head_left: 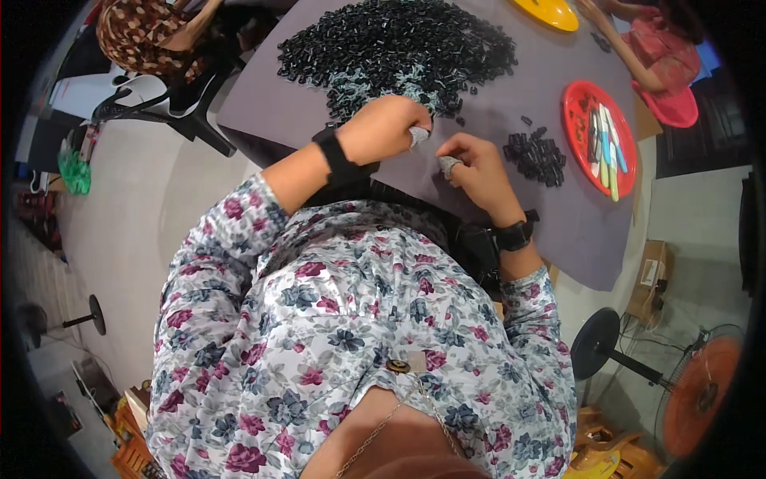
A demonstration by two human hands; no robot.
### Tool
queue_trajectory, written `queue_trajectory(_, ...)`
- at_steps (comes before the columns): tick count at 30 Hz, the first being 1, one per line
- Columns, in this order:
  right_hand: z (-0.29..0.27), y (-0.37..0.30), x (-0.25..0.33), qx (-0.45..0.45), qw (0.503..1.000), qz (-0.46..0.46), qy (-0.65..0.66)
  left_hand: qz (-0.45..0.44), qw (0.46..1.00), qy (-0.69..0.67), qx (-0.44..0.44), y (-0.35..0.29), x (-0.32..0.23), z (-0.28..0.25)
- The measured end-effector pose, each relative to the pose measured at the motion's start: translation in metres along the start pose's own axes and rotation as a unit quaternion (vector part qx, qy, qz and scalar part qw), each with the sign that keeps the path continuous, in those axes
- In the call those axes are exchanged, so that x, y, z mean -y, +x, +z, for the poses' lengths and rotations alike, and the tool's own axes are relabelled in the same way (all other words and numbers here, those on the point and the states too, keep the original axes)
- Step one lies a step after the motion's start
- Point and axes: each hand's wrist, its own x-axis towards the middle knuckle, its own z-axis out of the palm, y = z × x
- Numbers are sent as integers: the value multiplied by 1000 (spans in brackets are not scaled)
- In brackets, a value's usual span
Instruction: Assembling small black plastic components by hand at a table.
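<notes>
My left hand [381, 129] is curled closed over the near edge of the table, with a grey wrap around a finger or thumb. Close to its right, my right hand [481, 173] is also closed in a pinch, with a similar grey wrap showing. Whatever either hand holds is too small or hidden to make out. Just beyond my left hand lies a big pile of small black pieces [399, 40], with pale bluish scraps [359, 86] along its near side. A smaller heap of black pieces [536, 158] sits to the right of my right hand.
A red tray [572, 102] at the right holds several slim tools [608, 148] with white, blue and green parts. A yellow tray [550, 12] is farther back. Two people [152, 36] sit beyond, left and right. A dark chair [191, 108] and an orange fan [702, 391] stand nearby.
</notes>
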Motion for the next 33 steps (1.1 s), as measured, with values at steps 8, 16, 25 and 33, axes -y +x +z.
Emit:
queue_trajectory(8,10,6,19,-2,990,-57,127,-177,915,-356,68,-29,-16,-16)
queue_trajectory(16,14,7,8,31,989,-31,143,-195,910,-355,89,-34,-13,-10)
queue_trajectory(25,16,9,3,30,989,-11,147,-153,921,-348,89,-35,-11,-4)
queue_trajectory(33,0,1,-6,-38,998,-15,48,-174,979,-103,-8,-31,-4,-16)
